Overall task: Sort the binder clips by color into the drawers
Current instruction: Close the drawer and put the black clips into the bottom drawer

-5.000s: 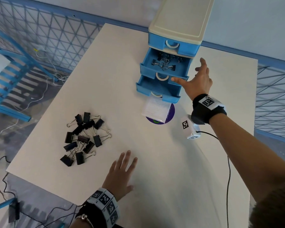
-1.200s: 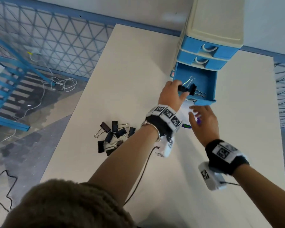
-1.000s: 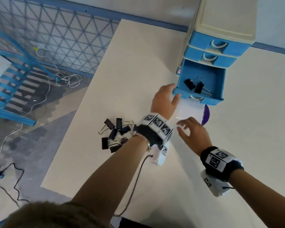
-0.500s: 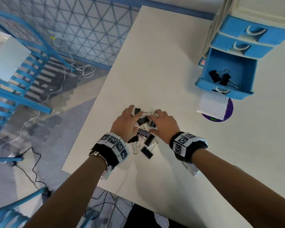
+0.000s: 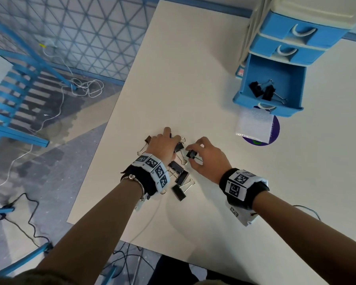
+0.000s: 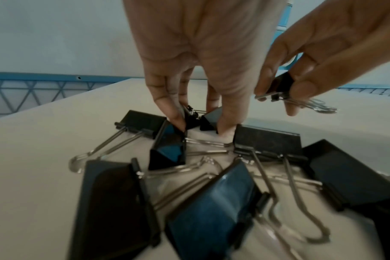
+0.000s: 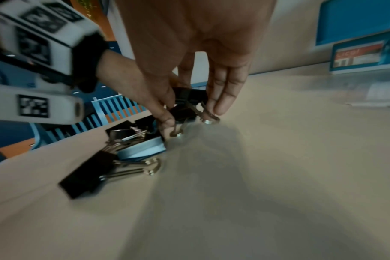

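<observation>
A pile of several black binder clips [image 5: 179, 177] lies near the table's left edge. My left hand [image 5: 170, 141] is down on the far end of the pile, and its thumb and fingers [image 6: 174, 112] pinch one black clip [image 6: 208, 120] there. My right hand [image 5: 191, 156] sits just right of the pile and pinches another black clip [image 5: 192, 154] between thumb and fingers, lifted a little off the table [image 6: 278, 86]. The blue drawer unit [image 5: 308, 9] stands at the far right. Its bottom drawer [image 5: 245, 99] is pulled out and holds two black clips [image 5: 262, 91].
A white sheet [image 5: 254, 126] on a purple disc [image 5: 275, 130] lies in front of the open drawer. The two upper drawers [image 5: 296, 32] are shut. The table's left edge [image 5: 103, 153] runs close to the pile, with cables and blue frames on the floor beyond.
Both hands came back from the open drawer to the pile. Since half a second ago, my right hand has drawn one clip out to the right while my left stays on the pile.
</observation>
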`<state>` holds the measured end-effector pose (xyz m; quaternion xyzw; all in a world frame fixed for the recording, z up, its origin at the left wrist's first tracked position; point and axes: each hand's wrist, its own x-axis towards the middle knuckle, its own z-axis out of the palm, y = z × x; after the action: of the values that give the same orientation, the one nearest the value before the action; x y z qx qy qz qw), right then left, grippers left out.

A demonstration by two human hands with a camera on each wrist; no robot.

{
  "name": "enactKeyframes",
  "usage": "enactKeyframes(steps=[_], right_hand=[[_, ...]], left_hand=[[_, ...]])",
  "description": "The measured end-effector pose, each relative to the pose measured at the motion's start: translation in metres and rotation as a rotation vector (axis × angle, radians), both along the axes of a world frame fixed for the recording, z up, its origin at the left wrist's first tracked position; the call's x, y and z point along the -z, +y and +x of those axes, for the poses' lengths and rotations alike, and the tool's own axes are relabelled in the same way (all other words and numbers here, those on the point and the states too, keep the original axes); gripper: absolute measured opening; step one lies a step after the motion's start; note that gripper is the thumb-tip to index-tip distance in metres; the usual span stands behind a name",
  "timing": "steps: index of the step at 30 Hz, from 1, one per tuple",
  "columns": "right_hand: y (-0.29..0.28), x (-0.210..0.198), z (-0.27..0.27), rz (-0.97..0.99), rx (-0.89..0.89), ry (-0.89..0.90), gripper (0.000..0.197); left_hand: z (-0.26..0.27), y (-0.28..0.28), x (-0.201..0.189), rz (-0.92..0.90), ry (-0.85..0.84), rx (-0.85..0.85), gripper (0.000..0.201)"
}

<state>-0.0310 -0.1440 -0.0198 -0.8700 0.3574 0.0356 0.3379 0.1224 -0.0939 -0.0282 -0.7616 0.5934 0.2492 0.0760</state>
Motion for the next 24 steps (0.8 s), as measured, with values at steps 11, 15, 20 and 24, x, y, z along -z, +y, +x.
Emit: enactKeyframes(steps=[11,15,20,24], right_hand=[[0.053,0.008,-0.005,0.09,-0.048,0.126,0.044],[0.056,0.012,-0.005,0.094,-0.026,0.156,0.043],[0.055,0.013,-0.005,0.12,0.098,0.093,0.031],[0.051,0.011,-0.01,0.15,0.123,0.069,0.028]], left_hand=[[-0.002,-0.002,0.006,-0.039,0.141,-0.18,0.041],[-0.003,-0.002,0.007,-0.061,0.148,-0.213,0.042],[-0.006,-0.001,0.008,-0.036,0.112,-0.194,0.04],[-0.006,0.001,0.009,-0.027,0.131,-0.17,0.038]])
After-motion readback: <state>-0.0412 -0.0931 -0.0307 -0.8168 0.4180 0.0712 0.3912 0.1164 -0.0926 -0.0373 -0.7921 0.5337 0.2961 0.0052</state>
